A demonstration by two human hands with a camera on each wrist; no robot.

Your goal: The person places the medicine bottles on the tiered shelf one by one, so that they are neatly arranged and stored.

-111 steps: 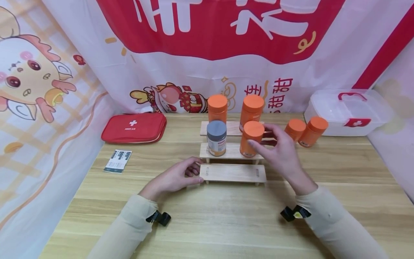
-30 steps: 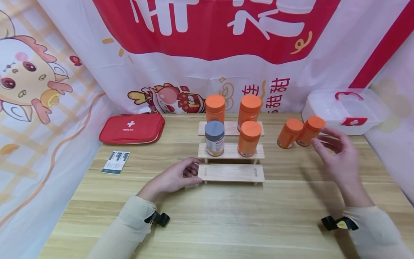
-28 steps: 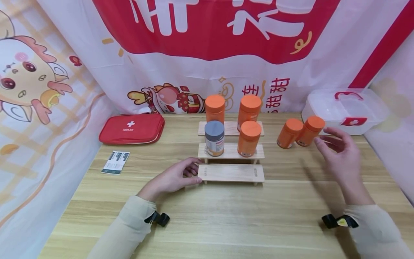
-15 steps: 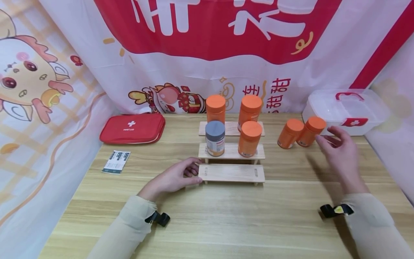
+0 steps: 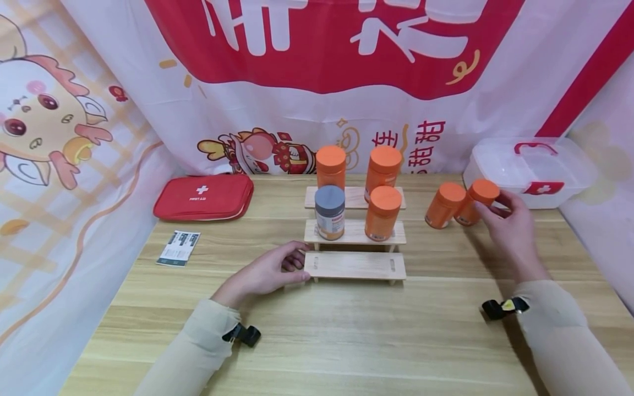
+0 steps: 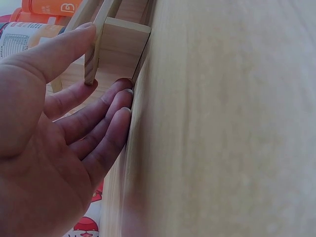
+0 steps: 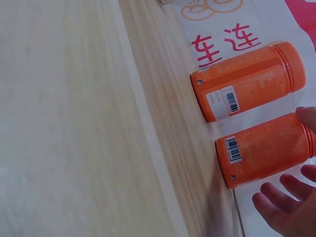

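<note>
Nearest on the wooden table (image 5: 346,335), the left hand (image 5: 269,269) holds the left end of the stand's front step (image 5: 355,265) between thumb and first finger, the same place as some seconds ago. A printed card (image 5: 179,248) lies flat on the left. On the middle step (image 5: 355,235) there stand a grey-capped jar (image 5: 330,217) and, to its right, an orange bottle (image 5: 382,214), which the right hand (image 5: 512,228) was touching earlier but does not touch now. This hand has since gone to the right, and in the last half second it has come closer to the outer loose bottle (image 5: 473,206), so that its thumb is now at the cap. In my judgement, the work has therefore passed from the stand to this bottle, upright on the table just beside the inner loose bottle (image 5: 443,206). Whether the fingers already grip it I cannot tell, because the right wrist view cuts the hand at its edge (the lower fingers there seem apart from the bottle). Farther, two orange-capped bottles (image 5: 383,173) stand on the back step (image 5: 356,197), between a red first-aid pouch (image 5: 204,197) and a translucent box (image 5: 535,176), before a printed cloth (image 5: 277,99).
</note>
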